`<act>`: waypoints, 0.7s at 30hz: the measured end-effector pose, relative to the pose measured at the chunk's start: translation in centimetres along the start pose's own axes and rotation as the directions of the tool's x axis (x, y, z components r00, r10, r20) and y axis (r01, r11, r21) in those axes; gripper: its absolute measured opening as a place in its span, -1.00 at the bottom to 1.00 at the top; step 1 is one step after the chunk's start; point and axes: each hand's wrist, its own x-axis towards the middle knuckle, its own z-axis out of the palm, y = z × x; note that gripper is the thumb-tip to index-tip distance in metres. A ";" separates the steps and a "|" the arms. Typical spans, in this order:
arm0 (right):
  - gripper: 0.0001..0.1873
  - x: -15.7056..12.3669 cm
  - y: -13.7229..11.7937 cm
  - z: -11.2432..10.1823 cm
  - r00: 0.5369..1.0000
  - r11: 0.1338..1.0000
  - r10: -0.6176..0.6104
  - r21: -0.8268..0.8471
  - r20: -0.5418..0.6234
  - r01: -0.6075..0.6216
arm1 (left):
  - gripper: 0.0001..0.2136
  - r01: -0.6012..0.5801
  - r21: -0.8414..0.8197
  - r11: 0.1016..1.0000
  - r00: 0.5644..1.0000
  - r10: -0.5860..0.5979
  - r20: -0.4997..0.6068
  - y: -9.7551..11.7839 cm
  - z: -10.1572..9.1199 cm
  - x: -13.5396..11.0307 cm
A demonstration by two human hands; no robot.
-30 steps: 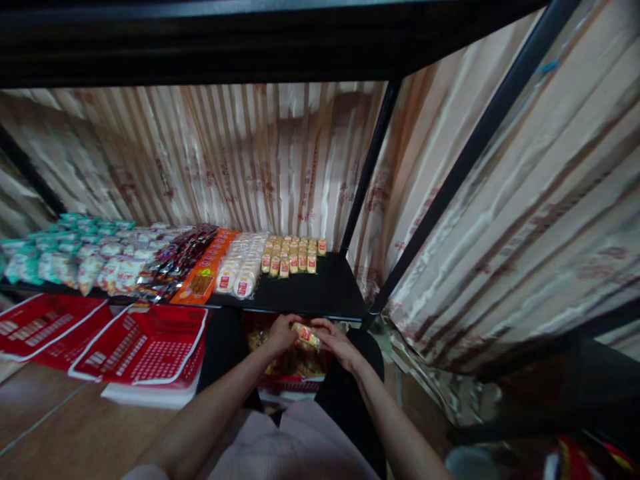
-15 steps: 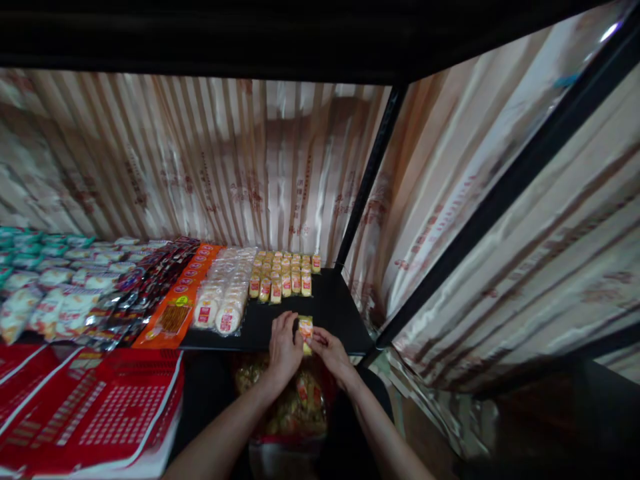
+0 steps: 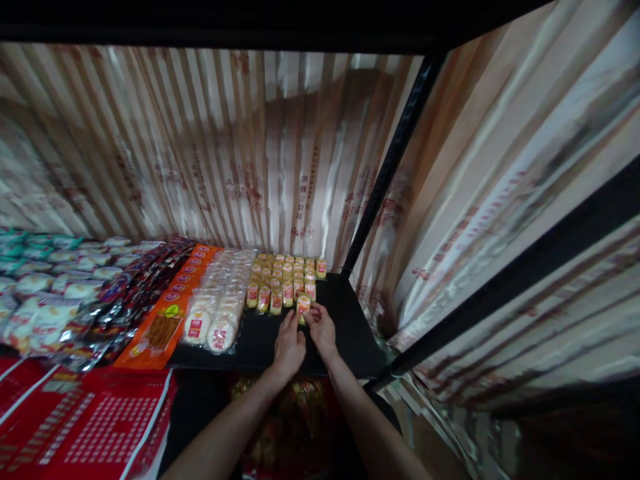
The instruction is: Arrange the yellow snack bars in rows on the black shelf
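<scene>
My left hand [image 3: 289, 347] and my right hand [image 3: 321, 329] reach over the black shelf [image 3: 345, 333] and together pinch a small yellow snack packet [image 3: 303, 305] with a red label. The packet sits at the front end of the rows of matching yellow packets [image 3: 287, 279]. Both hands have their fingers closed on it. Below the shelf edge, between my forearms, lies a bag of more yellow packets [image 3: 295, 420], dim and partly hidden.
Round white cakes in clear wrap [image 3: 220, 307], an orange packet strip [image 3: 173, 313], dark red-black sachets [image 3: 130, 293] and white-green bags [image 3: 45, 293] fill the shelf to the left. Red baskets [image 3: 80, 420] lie at lower left. Black shelf posts [image 3: 390, 167] and striped plastic sheeting [image 3: 500, 200] close the right.
Both hands rose from the bag below the shelf and moved forward with the yellow packet to the front of the yellow rows. The camera moved closer to the shelf.
</scene>
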 end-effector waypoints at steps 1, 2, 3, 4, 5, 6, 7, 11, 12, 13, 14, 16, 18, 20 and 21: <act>-0.65 0.2 -0.2 0.1 1.000 0.999 -0.023 -0.044 -0.010 0.023 | -0.53 0.007 0.007 1.000 1.000 -0.007 -0.007 0.0 0.0 0.4; -0.66 0.3 -0.4 0.3 0.999 0.995 -0.042 -0.089 -0.018 0.041 | -0.54 0.009 0.013 1.000 1.000 -0.009 -0.011 0.1 0.1 0.7; -0.68 0.4 -0.7 0.4 0.998 0.989 -0.059 -0.135 -0.021 0.056 | -0.55 0.010 0.020 1.000 1.000 -0.010 -0.016 0.1 0.1 1.0; -0.69 0.4 -0.9 0.5 0.997 0.981 -0.071 -0.183 -0.020 0.066 | -0.55 0.012 0.027 1.000 1.000 -0.011 -0.019 0.1 0.1 1.3; -0.71 0.5 -1.2 0.6 0.997 0.970 -0.078 -0.232 -0.015 0.072 | -0.56 0.014 0.033 0.999 1.000 -0.013 -0.020 0.1 0.1 1.6; -0.72 0.6 -1.5 0.6 0.997 0.957 -0.080 -0.282 -0.008 0.074 | -0.56 0.017 0.036 0.999 1.000 -0.016 -0.019 0.1 0.1 1.9; -0.74 0.6 -1.7 0.7 0.997 0.941 -0.079 -0.331 0.000 0.075 | -0.57 0.021 0.037 0.999 1.000 -0.020 -0.018 0.1 0.1 2.1; -0.78 1.1 -1.9 1.0 0.997 0.872 -0.075 -0.483 0.026 0.078 | -0.56 0.030 0.041 0.999 0.999 -0.030 -0.018 -0.1 0.4 2.9; -0.79 1.2 -1.8 1.0 0.996 0.861 -0.084 -0.501 0.033 0.089 | -0.56 0.035 0.044 0.998 0.999 -0.035 -0.015 -0.1 0.4 3.0; -0.79 1.3 -1.6 1.1 0.994 0.853 -0.097 -0.512 0.040 0.104 | -0.56 0.040 0.046 0.998 0.999 -0.040 -0.009 -0.2 0.5 3.1; -0.80 1.3 -1.4 1.2 0.992 0.848 -0.114 -0.517 0.045 0.121 | -0.56 0.043 0.048 0.998 0.999 -0.043 -0.001 -0.3 0.6 3.2; -0.79 1.4 -1.0 1.3 0.986 0.843 -0.156 -0.514 0.051 0.160 | -0.55 0.042 0.049 0.998 0.999 -0.042 0.010 -0.4 0.7 3.2; -0.78 1.4 -0.6 1.4 0.980 0.841 -0.196 -0.507 0.044 0.191 | -0.56 0.034 0.048 0.998 0.999 -0.034 0.008 -0.6 0.7 3.3; -0.76 1.3 -0.2 1.4 0.974 0.841 -0.226 -0.498 0.037 0.213 | -0.57 0.026 0.049 0.998 1.000 -0.026 -0.003 -0.7 0.8 3.3; -0.74 1.2 -0.1 1.4 0.971 0.842 -0.236 -0.492 0.032 0.221 | -0.58 0.025 0.050 0.998 1.000 -0.024 -0.008 -0.8 0.8 3.4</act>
